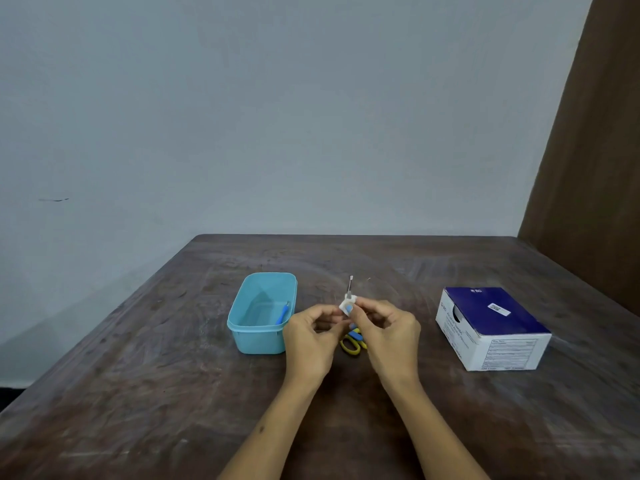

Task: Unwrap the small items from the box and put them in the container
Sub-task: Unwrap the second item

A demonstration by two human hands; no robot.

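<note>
Both hands, left hand [313,336] and right hand [388,329], pinch a small wrapped item [348,306], its thin tip upright, half-hiding yellow scissors [351,344].

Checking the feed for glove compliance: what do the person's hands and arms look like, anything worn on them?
Both are bare. The left hand and right hand show no gloves, rings, watch or bracelets, and the forearms are uncovered to the bottom edge of the frame, with no sleeves in view. A small dark mark sits on the left forearm.

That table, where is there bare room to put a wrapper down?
Bare table lies behind the container and box, left of the container, and between the right hand and the box. It is crowded between the hands, over the scissors.
</note>
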